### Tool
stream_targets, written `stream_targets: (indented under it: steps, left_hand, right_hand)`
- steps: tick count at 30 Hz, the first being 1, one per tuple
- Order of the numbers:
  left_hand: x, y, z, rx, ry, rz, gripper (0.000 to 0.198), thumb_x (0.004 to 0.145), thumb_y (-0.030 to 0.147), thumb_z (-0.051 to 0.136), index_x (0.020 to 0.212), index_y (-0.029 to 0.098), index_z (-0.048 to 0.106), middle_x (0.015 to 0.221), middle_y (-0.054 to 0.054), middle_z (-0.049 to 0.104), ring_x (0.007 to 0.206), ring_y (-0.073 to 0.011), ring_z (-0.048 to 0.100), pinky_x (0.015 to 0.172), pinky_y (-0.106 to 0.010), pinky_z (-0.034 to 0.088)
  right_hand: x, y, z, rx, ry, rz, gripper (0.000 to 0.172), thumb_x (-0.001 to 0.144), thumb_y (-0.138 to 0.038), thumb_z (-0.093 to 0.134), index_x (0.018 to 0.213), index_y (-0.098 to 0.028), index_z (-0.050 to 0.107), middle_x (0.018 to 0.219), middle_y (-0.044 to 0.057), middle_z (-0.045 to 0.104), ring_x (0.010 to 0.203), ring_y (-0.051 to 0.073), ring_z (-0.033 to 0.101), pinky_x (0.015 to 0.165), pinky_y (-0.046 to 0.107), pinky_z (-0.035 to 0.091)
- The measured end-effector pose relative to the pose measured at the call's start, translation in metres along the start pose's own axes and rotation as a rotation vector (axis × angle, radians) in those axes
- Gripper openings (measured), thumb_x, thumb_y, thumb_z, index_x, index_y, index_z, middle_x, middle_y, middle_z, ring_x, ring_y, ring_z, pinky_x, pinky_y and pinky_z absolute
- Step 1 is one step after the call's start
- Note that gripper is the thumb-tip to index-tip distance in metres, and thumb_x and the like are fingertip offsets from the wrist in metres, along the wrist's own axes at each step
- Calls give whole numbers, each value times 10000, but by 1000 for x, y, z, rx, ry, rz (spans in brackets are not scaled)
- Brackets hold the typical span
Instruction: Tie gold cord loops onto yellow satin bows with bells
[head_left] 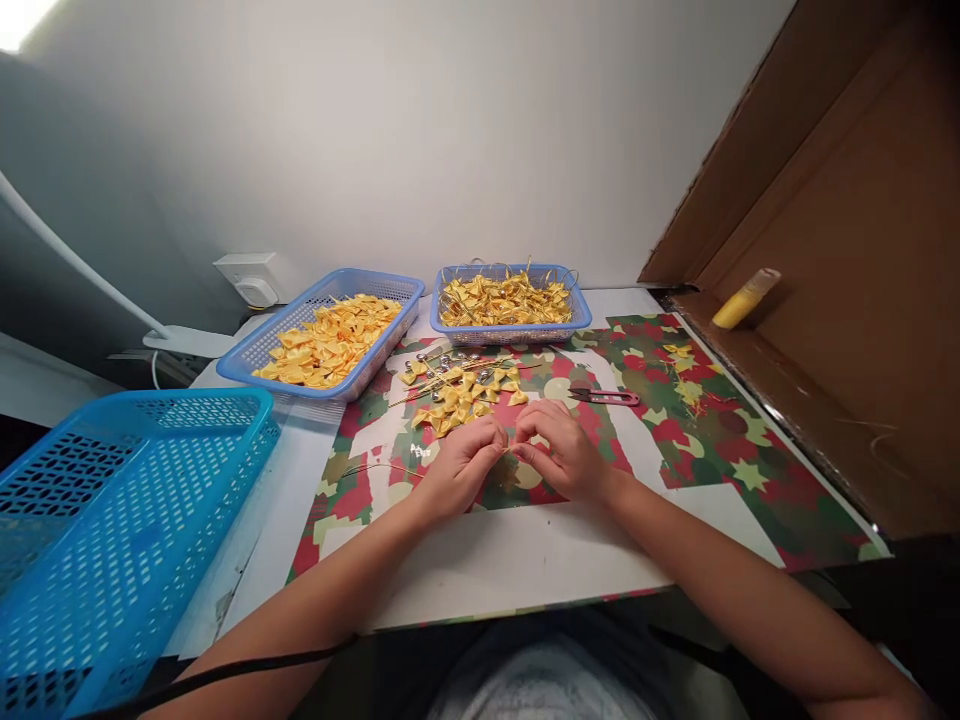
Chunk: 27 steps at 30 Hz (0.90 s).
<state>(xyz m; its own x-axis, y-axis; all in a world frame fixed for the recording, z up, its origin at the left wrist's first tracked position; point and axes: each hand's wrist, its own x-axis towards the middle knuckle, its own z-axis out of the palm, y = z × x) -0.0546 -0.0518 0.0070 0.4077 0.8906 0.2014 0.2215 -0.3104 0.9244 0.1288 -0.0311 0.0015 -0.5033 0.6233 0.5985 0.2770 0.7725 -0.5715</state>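
Observation:
My left hand and my right hand meet over the mat, thumbs and fingers pinched together. Between their fingertips runs a thin gold cord, with one end trailing out to the left past my left hand. Whether a bow is also between the fingers is hidden. Just beyond my hands lies a loose pile of yellow ribbon bows. Small silver bells and more gold cords are scattered behind the bows. Thread snips with pink handles rest behind my right hand.
A blue basket of yellow bows stands back left; another basket holds bows with gold cords. At far left is a larger blue basket. Yellow scraps lie on the patterned mat. Cardboard walls the right side, holding a yellow tube.

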Motion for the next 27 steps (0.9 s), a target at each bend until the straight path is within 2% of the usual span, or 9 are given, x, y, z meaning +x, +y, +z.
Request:
stream_targets:
  steps: [4, 7, 12, 17, 22, 27]
  left_hand:
    - [0, 1, -1, -36, 7, -26, 272, 896, 275, 374, 633, 201, 371, 700, -7, 436, 705, -162, 418, 674, -297, 328]
    - [0, 0, -1, -64, 14, -38, 271, 894, 298, 380, 642, 201, 380, 706, -5, 433, 705, -160, 415, 672, -295, 328]
    - [1, -5, 1, -98, 42, -76, 258, 877, 286, 387, 635, 198, 381, 703, 1, 428, 701, -153, 415, 658, -280, 339]
    - [1, -6, 2, -115, 44, -97, 249, 866, 286, 401, 635, 195, 394, 708, -1, 449, 698, -150, 428, 649, -275, 347]
    - [1, -3, 2, -122, 40, -105, 230, 844, 275, 417, 629, 192, 414, 708, -4, 460, 694, -151, 424, 655, -279, 346]
    - [0, 2, 1, -149, 32, -106, 227, 809, 259, 411, 592, 195, 391, 694, -8, 447, 705, -158, 423, 672, -290, 351]
  right_hand:
    - [2, -2, -3, 93, -4, 110, 181, 945, -273, 478, 776, -213, 455, 751, 12, 536, 735, 163, 493, 731, 335, 385]
    - [3, -5, -4, 113, -20, 140, 137, 920, -277, 508, 802, -213, 479, 784, 22, 551, 751, 168, 503, 737, 338, 399]
    - [1, -6, 1, 38, 59, 72, 127, 817, -253, 646, 824, -219, 524, 772, 11, 590, 767, 179, 534, 764, 351, 401]
    - [-1, -5, 7, -60, 117, 13, 103, 835, -205, 633, 768, -219, 555, 702, -6, 620, 736, 170, 563, 749, 346, 368]
    - [1, -6, 6, -62, 94, 19, 141, 856, -210, 585, 718, -218, 555, 654, -7, 610, 706, 169, 555, 746, 354, 358]
    - [1, -7, 2, 142, 16, 118, 162, 867, -241, 603, 721, -204, 544, 680, -4, 595, 693, 148, 521, 736, 331, 391]
